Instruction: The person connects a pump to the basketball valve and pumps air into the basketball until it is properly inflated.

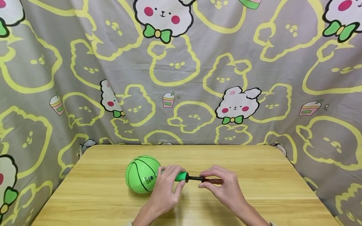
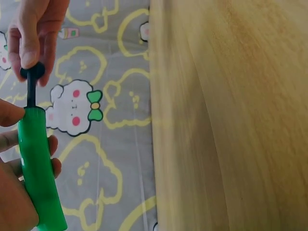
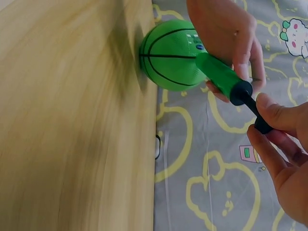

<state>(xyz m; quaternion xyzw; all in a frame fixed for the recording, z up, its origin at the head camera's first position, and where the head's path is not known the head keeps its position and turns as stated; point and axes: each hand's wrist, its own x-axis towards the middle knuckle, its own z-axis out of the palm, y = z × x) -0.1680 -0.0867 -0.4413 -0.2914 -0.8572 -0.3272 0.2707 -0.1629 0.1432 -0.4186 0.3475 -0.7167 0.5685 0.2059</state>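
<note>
- Left hand (image 1: 167, 185) fingers wrap the green pump barrel (image 1: 181, 176) against the green basketball (image 1: 142, 174), mid-desk (image 1: 254, 194).
- Right hand (image 1: 223, 185) fingers pinch the plunger handle (image 1: 212, 180); straight strokes likely work best.

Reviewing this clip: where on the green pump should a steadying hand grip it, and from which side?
Grip the pump round its green barrel, probably from the near side, as the left hand does. The barrel is the thickest, straight part; it lies level above the table, its tip at the ball. That leaves the thin black rod end to the right hand.
</note>
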